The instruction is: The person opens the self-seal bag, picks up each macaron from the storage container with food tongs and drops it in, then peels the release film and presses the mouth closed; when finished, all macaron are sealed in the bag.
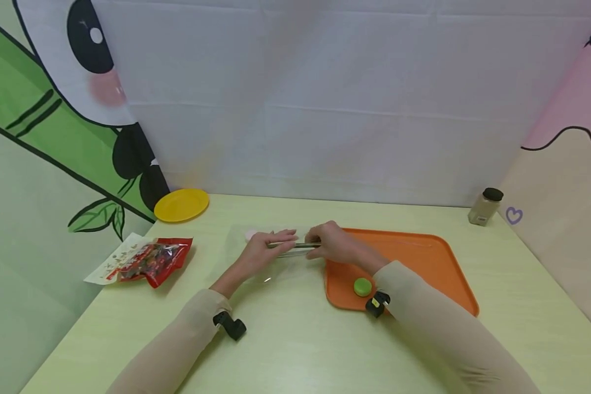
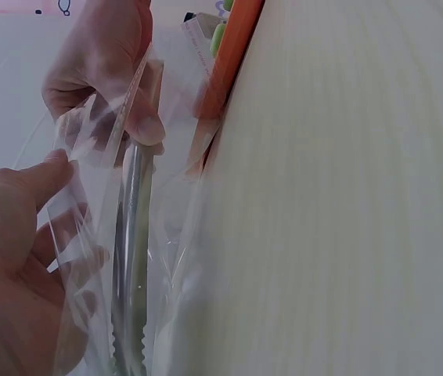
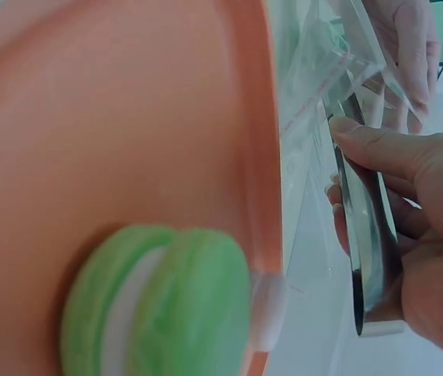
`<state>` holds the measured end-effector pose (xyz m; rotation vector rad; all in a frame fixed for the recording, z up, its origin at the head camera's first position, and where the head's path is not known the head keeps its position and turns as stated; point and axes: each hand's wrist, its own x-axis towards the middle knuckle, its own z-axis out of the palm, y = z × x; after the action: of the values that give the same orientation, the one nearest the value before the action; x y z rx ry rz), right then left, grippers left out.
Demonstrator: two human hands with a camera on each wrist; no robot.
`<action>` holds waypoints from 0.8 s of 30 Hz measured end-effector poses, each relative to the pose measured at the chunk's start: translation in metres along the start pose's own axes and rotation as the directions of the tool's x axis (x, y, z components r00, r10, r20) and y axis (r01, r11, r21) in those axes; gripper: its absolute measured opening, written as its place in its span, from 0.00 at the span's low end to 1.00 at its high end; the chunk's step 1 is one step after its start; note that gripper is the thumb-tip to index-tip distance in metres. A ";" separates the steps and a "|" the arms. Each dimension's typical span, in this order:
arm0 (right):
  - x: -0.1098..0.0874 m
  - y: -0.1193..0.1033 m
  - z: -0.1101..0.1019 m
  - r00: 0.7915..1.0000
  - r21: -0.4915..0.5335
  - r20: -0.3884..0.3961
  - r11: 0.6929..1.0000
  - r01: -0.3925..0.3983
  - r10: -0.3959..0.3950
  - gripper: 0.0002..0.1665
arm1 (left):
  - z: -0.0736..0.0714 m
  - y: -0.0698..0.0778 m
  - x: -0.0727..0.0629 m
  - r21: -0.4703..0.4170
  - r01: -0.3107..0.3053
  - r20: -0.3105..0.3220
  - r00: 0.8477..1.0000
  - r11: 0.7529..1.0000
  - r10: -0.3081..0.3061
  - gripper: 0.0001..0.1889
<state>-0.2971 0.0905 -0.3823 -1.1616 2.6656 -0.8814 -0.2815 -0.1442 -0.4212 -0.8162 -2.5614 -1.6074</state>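
My right hand (image 1: 337, 243) grips metal tongs (image 3: 366, 227) around their closed-up arms, the thumb on top and the bent end beside the palm. In the left wrist view the serrated tips of the tongs (image 2: 131, 313) point down within a clear plastic bag (image 2: 81, 258). At the bag's mouth, my left hand (image 2: 18, 258) pinches the film, its thumb outside and its fingers seen through the plastic. Below the right forearm, a green macaron (image 1: 362, 287) with a pale filling lies on an orange tray (image 1: 413, 257).
A red and white food packet (image 1: 150, 260) lies at the table's left edge. Behind it sits a yellow plate (image 1: 182, 205). A jar with a black lid (image 1: 485, 207) stands at the back right corner. A white cloth (image 1: 325, 109) hangs along the back.
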 end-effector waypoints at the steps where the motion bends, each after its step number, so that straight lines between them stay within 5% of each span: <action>1: 0.000 -0.001 0.001 1.000 0.005 -0.009 1.000 -0.007 0.007 0.13 | 0.000 0.000 0.000 -0.005 -0.003 0.002 1.000 1.000 0.003 0.18; 10: 0.005 -0.002 0.013 0.993 -0.039 -0.105 0.998 0.048 -0.051 0.29 | -0.001 -0.002 0.000 -0.017 -0.012 0.008 1.000 1.000 0.012 0.17; 24: 0.012 -0.007 0.019 0.985 -0.085 -0.166 0.996 0.025 -0.039 0.28 | 0.000 -0.004 -0.002 -0.033 0.029 0.012 1.000 0.999 -0.029 0.17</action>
<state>-0.2952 0.0691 -0.3926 -1.2013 2.8499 -0.9202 -0.2818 -0.1463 -0.4245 -0.7966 -2.5733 -1.6620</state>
